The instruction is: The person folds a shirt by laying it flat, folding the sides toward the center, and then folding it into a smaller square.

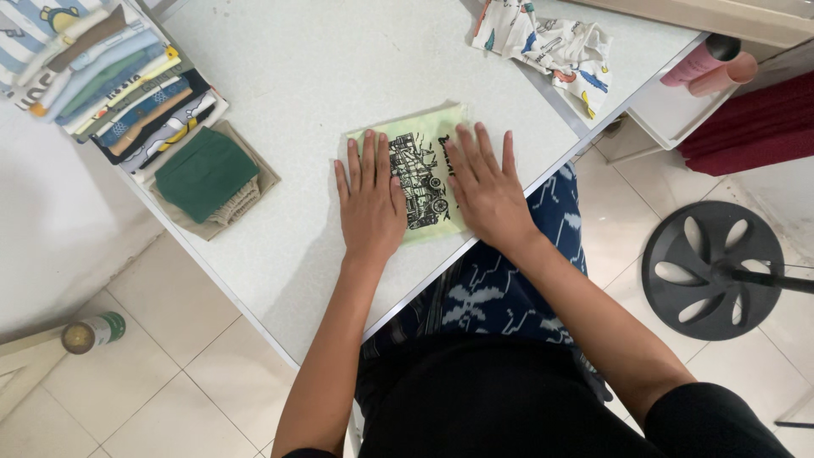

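Observation:
A folded pale-green garment [420, 140] with a black vehicle print lies flat on the white table [314, 68]. My left hand [370, 202] rests palm-down on its left part, fingers spread and pointing away from me. My right hand [485, 187] presses palm-down on its right part, fingers also spread. Neither hand grips anything. The print shows in the gap between the two hands.
A stack of folded clothes [110, 72] sits at the table's far left, with a folded dark-green piece [203, 174] on a beige one beside it. A crumpled patterned white garment [551, 47] lies at the far right. A fan base [712, 270] and a can [91, 332] stand on the floor.

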